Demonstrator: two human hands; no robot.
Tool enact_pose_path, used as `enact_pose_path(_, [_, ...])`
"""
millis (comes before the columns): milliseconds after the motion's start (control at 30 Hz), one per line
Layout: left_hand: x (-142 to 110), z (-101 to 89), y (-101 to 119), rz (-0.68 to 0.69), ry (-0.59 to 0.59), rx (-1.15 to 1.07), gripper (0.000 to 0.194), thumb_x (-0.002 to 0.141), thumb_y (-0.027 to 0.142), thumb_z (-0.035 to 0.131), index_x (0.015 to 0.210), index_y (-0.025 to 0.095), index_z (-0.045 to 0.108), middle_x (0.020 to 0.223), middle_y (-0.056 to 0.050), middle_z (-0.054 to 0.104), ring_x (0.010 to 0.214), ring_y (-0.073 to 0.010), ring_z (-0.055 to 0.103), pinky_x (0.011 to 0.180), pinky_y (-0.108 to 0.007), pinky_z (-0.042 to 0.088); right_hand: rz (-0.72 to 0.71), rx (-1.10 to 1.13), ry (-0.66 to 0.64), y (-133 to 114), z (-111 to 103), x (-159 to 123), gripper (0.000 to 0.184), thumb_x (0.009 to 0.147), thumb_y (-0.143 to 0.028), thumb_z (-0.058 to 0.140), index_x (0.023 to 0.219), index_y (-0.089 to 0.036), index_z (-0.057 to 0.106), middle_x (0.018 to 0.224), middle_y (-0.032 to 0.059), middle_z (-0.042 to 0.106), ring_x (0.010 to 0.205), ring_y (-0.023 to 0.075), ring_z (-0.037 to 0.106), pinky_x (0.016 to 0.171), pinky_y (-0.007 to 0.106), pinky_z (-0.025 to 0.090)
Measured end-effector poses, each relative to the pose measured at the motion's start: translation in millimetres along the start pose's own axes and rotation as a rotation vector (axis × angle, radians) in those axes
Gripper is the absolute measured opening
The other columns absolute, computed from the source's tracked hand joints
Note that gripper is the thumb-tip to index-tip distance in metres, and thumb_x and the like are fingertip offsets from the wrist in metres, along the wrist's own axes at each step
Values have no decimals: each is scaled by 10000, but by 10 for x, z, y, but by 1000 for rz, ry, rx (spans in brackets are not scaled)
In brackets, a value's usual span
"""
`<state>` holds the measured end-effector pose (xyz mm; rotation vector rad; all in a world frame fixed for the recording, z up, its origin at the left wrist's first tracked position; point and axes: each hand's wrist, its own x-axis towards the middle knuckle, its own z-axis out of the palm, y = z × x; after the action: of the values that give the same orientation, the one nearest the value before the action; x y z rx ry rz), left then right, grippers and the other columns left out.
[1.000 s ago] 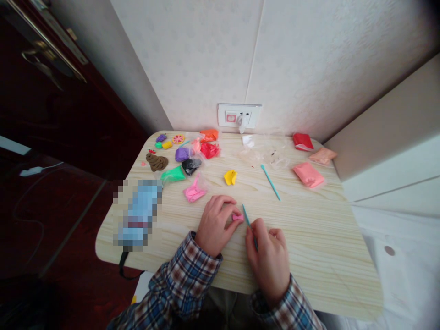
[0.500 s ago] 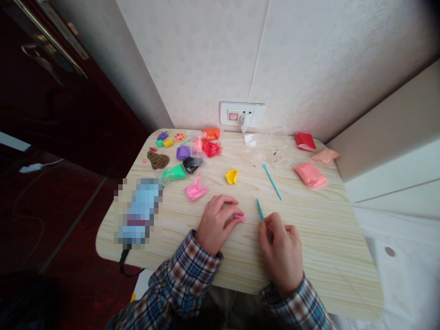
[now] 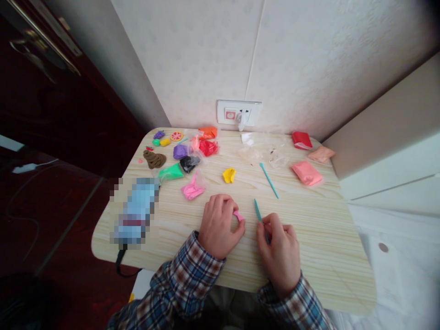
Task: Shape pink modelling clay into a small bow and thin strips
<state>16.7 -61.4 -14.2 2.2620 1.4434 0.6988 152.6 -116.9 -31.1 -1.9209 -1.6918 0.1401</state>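
My left hand (image 3: 220, 224) pinches a small pink clay piece (image 3: 238, 216) between thumb and fingers, just above the light wooden table (image 3: 319, 238). My right hand (image 3: 278, 250) is closed round a teal modelling tool (image 3: 258, 213), whose blade tip points up and away, a short gap right of the pink piece. Both wrists wear plaid sleeves.
A second teal tool (image 3: 269, 180) lies further back. Yellow clay (image 3: 229, 175), a pink clay bag (image 3: 192, 189), green, black, purple, red and orange bags sit at the back left near brown clay (image 3: 154, 159). Salmon bags (image 3: 305, 173) lie at the right. A blurred-out object (image 3: 134, 210) rests at the left edge.
My right hand drew the teal tool away from the pink piece to the right. My left hand turned the pink piece up between its fingers. The view shifted slightly.
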Motion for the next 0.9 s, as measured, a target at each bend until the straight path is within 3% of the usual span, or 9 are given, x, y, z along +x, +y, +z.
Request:
enact_pose_path(433, [-25, -59, -101, 67, -32, -117, 243, 728, 169, 646, 958, 181, 568, 1070, -96, 531, 1044, -261, 488, 931, -440, 432, -51, 25, -2, -16, -12, 15, 142, 883, -226, 404, 747, -223, 443, 519, -45, 518, 497, 140, 464, 631, 273, 353])
enact_pose_path(600, [-42, -108, -143, 91, -42, -160, 186, 758, 135, 591, 938, 185, 596, 1077, -93, 539, 1046, -248, 491, 929, -424, 440, -66, 25, 1, -15, -17, 18, 143, 885, -226, 407, 745, -224, 436, 514, -51, 511, 501, 138, 470, 631, 265, 347])
enact_pose_path(800, [-32, -161, -184, 179, -80, -232, 467, 684, 6, 484, 1102, 194, 572, 1159, -90, 525, 1114, -241, 467, 970, -415, 421, -80, 20, 6, -16, -18, 18, 147, 886, -218, 404, 743, -220, 439, 514, -50, 510, 492, 136, 464, 626, 265, 349])
enact_pose_path(900, [-35, -137, -173, 129, -42, -194, 408, 724, 79, 542, 1121, 169, 526, 1125, -107, 533, 1088, -250, 480, 978, -438, 415, -94, 15, 3, -13, -20, 13, 144, 887, -211, 409, 746, -218, 438, 521, -49, 523, 494, 134, 470, 625, 260, 350])
